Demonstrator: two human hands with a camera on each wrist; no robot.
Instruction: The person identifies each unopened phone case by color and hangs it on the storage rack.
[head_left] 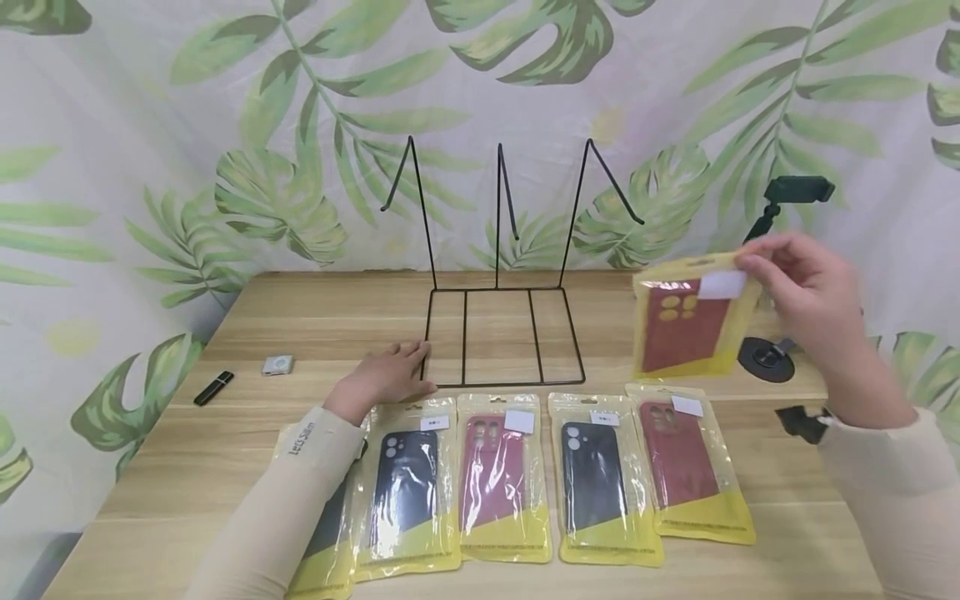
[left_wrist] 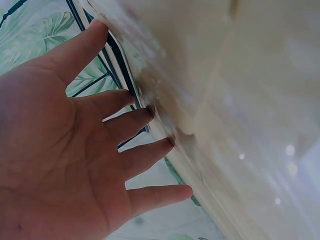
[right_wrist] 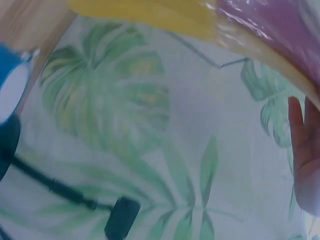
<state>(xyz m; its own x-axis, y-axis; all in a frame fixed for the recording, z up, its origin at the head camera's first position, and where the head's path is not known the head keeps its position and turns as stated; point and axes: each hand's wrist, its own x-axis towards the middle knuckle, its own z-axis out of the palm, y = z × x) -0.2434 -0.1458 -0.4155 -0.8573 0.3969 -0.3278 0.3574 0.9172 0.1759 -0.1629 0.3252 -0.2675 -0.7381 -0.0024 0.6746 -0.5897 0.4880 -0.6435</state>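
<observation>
My right hand (head_left: 813, 292) pinches the top corner of a yellow-edged clear pouch holding a dark red phone case (head_left: 682, 337), held upright above the table right of a black wire rack (head_left: 510, 384). In the right wrist view only part of the pouch (right_wrist: 150, 17) and a few fingers (right_wrist: 306, 155) show. My left hand (head_left: 386, 375) rests at the rack's front left corner; its fingers lie spread and nearly straight at the rack's edge in the left wrist view. The rack stands upright with three prongs bent forward, none carrying a pouch.
In front of the rack lies a row of pouched phone cases, dark ones (head_left: 592, 483) and red ones (head_left: 495, 475); my left sleeve covers part of the leftmost pouch (head_left: 322, 533). A black stick (head_left: 213, 388) and a small silver clip device (head_left: 277, 365) lie left, a black phone stand (head_left: 798, 190) right.
</observation>
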